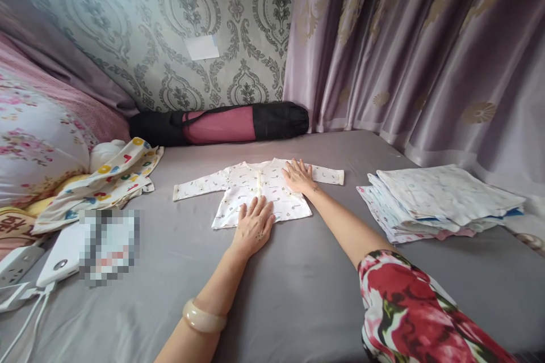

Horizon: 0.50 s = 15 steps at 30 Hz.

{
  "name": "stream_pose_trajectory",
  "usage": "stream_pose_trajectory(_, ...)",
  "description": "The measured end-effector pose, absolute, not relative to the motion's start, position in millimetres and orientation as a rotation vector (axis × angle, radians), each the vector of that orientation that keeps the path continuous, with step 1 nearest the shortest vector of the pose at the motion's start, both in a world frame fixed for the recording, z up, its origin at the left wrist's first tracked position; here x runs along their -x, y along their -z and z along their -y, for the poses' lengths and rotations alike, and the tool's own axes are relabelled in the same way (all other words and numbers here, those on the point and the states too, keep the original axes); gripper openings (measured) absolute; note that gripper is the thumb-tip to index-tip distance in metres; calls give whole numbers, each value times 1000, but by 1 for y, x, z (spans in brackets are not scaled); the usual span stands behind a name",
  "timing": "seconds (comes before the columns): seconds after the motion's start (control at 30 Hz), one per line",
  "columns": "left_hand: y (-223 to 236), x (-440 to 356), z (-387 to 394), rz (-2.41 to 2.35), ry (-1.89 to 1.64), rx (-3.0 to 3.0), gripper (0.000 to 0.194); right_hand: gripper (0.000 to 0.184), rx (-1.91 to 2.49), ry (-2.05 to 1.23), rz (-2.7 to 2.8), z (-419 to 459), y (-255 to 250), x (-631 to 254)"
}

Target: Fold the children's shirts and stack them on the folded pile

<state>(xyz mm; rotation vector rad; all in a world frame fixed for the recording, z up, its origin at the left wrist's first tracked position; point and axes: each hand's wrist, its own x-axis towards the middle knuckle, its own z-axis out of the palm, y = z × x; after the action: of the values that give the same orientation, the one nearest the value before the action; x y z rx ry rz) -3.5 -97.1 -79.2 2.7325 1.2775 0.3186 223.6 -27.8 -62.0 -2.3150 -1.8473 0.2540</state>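
A small white long-sleeved baby shirt [238,193] with a tiny print lies spread out on the grey sheet [306,289], its sleeves stretched to both sides. My left hand [254,226] rests flat on the lower hem near the middle, fingers extended. Higher up, my right hand [299,176] presses on the shirt by the right shoulder, with its fingers spread. Neither hand grasps the fabric. Part of the front is covered by my hands.
To the right sits a stack of folded cloths [447,195]. A black and dark-red roll bag [221,125] lies along the wall. On the left are a patterned cloth [106,181], a floral pillow [38,142], a white device [63,252] with cables and a power strip [19,264].
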Motion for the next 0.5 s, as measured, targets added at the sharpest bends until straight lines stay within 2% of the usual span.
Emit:
stream_pose_trajectory(0.33,79,3,97,-1295,-317,-2753,46,64,2355,-351,1811,22,72,-231)
stream_pose_trajectory(0.5,79,3,98,-1304,-290,-2757,47,65,2229,-551,1779,26,60,-248)
